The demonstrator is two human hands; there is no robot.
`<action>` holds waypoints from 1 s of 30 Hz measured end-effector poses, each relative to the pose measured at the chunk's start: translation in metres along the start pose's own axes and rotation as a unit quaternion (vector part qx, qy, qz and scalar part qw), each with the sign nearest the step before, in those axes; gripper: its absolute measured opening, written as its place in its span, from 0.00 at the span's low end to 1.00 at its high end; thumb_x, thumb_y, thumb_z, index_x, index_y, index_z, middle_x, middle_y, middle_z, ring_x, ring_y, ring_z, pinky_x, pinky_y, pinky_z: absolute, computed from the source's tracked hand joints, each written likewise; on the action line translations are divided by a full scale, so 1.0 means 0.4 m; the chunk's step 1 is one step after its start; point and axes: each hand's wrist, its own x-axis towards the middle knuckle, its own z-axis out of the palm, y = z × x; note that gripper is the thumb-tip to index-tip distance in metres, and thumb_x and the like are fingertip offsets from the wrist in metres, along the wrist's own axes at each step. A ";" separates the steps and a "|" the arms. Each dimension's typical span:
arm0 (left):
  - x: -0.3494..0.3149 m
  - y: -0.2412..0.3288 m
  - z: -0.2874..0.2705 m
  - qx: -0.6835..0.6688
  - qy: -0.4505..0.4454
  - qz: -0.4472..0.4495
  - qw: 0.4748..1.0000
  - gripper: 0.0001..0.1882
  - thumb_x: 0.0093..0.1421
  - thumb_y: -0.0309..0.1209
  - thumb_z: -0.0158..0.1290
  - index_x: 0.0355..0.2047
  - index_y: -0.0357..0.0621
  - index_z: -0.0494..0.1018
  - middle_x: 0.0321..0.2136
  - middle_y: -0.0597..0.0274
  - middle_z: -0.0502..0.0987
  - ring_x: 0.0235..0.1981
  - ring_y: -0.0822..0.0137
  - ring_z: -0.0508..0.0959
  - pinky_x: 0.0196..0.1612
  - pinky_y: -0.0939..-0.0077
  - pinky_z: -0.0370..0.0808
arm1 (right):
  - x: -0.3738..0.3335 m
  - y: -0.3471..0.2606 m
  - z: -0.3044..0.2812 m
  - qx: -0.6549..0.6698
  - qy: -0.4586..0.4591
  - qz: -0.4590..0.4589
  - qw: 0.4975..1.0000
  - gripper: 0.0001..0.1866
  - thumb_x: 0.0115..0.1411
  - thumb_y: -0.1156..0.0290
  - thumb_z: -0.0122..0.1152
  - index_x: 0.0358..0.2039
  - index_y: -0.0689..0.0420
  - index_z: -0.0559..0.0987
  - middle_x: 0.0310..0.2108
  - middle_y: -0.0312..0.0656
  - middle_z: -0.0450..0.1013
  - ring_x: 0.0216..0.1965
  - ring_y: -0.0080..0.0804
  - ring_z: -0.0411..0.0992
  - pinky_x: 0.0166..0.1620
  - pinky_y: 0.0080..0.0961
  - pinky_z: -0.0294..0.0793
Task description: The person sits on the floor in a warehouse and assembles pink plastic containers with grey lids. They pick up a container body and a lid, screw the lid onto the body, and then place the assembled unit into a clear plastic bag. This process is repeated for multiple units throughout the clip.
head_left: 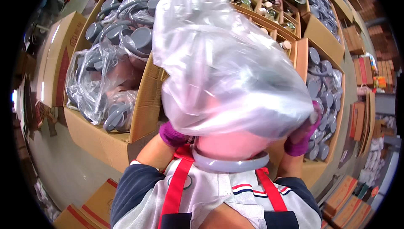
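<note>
Though small, red lettering (77,34) on carton (54,62)

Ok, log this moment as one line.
left hand: at bag, lower left, mostly hidden | right hand: at bag, lower right | bag: partly over pink vessel | left box: grey-and-pink ware

Glossy plastic bag (227,66), matt cardboard box (99,138)

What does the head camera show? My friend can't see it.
Purple-gloved left hand and right hand touch a big cloudy plastic bag, partly covering a pink object with a curved grey band; open cardboard boxes of grey parts flank it.
</note>
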 end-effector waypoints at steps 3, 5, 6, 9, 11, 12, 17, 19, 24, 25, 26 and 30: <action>-0.107 -0.017 -0.059 -0.039 0.065 0.032 0.997 0.20 0.70 0.37 0.44 0.56 0.38 0.68 0.49 0.52 0.77 0.46 0.57 0.79 0.53 0.65 0.76 | -0.081 -0.008 -0.009 -0.243 -0.356 0.085 0.898 0.23 0.44 0.53 0.74 0.34 0.55 0.80 0.28 0.43 0.74 0.35 0.40 0.75 0.39 0.33 0.73; -0.177 0.020 -0.087 0.047 0.113 0.091 0.988 0.21 0.71 0.38 0.42 0.57 0.37 0.66 0.51 0.52 0.76 0.46 0.55 0.79 0.54 0.64 0.77 | -0.119 -0.115 0.056 -0.362 -0.437 0.078 0.820 0.26 0.36 0.58 0.76 0.35 0.60 0.82 0.32 0.46 0.76 0.41 0.49 0.75 0.46 0.37 0.74; -0.221 0.038 -0.097 0.131 0.150 0.133 0.971 0.20 0.71 0.38 0.42 0.55 0.37 0.69 0.51 0.50 0.76 0.47 0.54 0.79 0.53 0.63 0.77 | -0.130 -0.172 0.077 -0.363 -0.410 -0.040 0.836 0.27 0.37 0.56 0.75 0.36 0.60 0.82 0.33 0.47 0.76 0.41 0.52 0.74 0.46 0.40 0.74; -0.322 0.042 -0.074 0.458 0.133 0.227 0.849 0.18 0.64 0.37 0.52 0.49 0.39 0.73 0.54 0.49 0.74 0.55 0.50 0.74 0.57 0.54 0.72 | -0.215 -0.250 0.092 -0.070 -0.464 -0.050 0.882 0.25 0.52 0.53 0.67 0.42 0.61 0.82 0.40 0.49 0.78 0.41 0.50 0.74 0.48 0.39 0.73; -0.338 0.080 -0.032 0.823 -0.085 0.285 0.484 0.15 0.52 0.32 0.60 0.40 0.43 0.77 0.56 0.54 0.73 0.61 0.46 0.68 0.64 0.47 0.62 | -0.270 -0.252 0.064 -0.042 -0.613 0.163 0.772 0.21 0.59 0.57 0.60 0.44 0.61 0.81 0.41 0.50 0.78 0.40 0.50 0.75 0.47 0.38 0.74; -0.368 0.054 -0.046 0.862 -0.096 0.255 0.427 0.16 0.52 0.33 0.59 0.42 0.44 0.77 0.54 0.54 0.75 0.62 0.48 0.67 0.66 0.46 0.57 | -0.292 -0.240 0.062 -0.086 -0.638 0.172 0.745 0.18 0.60 0.61 0.56 0.43 0.61 0.81 0.39 0.51 0.78 0.39 0.50 0.76 0.44 0.37 0.75; -0.264 -0.061 0.026 0.882 -0.068 0.243 0.397 0.14 0.47 0.36 0.60 0.35 0.47 0.77 0.36 0.56 0.77 0.48 0.51 0.74 0.58 0.47 0.63 | -0.446 -0.235 0.116 -0.213 -0.550 0.101 0.801 0.13 0.58 0.62 0.62 0.39 0.57 0.83 0.35 0.48 0.79 0.37 0.45 0.78 0.41 0.35 0.76; -0.214 -0.057 0.107 0.836 -0.095 0.344 0.417 0.11 0.45 0.36 0.62 0.29 0.49 0.77 0.29 0.56 0.75 0.38 0.52 0.74 0.48 0.55 0.68 | -0.470 -0.251 0.148 -0.223 -0.376 -0.003 0.899 0.12 0.57 0.65 0.64 0.38 0.57 0.83 0.35 0.48 0.79 0.37 0.44 0.78 0.40 0.33 0.76; -0.140 0.175 0.067 0.824 0.115 0.333 0.443 0.07 0.46 0.35 0.63 0.22 0.48 0.78 0.24 0.54 0.76 0.30 0.49 0.77 0.36 0.57 0.72 | -0.383 -0.437 0.150 -0.117 -0.187 0.007 0.975 0.09 0.57 0.73 0.58 0.27 0.63 0.83 0.29 0.40 0.81 0.30 0.28 0.78 0.36 0.27 0.76; -0.156 0.177 0.082 0.794 0.148 0.307 0.504 0.08 0.46 0.35 0.63 0.22 0.47 0.78 0.25 0.54 0.77 0.31 0.47 0.77 0.37 0.57 0.72 | -0.378 -0.454 0.160 -0.117 -0.180 0.015 0.977 0.09 0.57 0.73 0.57 0.26 0.63 0.83 0.27 0.40 0.81 0.29 0.29 0.78 0.36 0.26 0.76; -0.190 0.149 0.101 0.744 -0.008 0.376 0.553 0.09 0.46 0.33 0.64 0.23 0.44 0.76 0.30 0.51 0.79 0.35 0.47 0.78 0.41 0.57 0.74 | -0.369 -0.458 0.176 -0.112 -0.171 0.026 0.979 0.09 0.56 0.73 0.57 0.25 0.63 0.82 0.26 0.41 0.80 0.29 0.29 0.78 0.36 0.26 0.76; -0.465 0.146 0.247 0.612 -0.289 0.426 0.600 0.26 0.47 0.39 0.70 0.43 0.39 0.75 0.47 0.52 0.75 0.53 0.49 0.72 0.59 0.53 0.65 | -0.325 -0.513 0.247 -0.202 -0.328 -0.088 0.919 0.07 0.53 0.73 0.60 0.29 0.61 0.83 0.32 0.44 0.81 0.30 0.35 0.78 0.36 0.27 0.76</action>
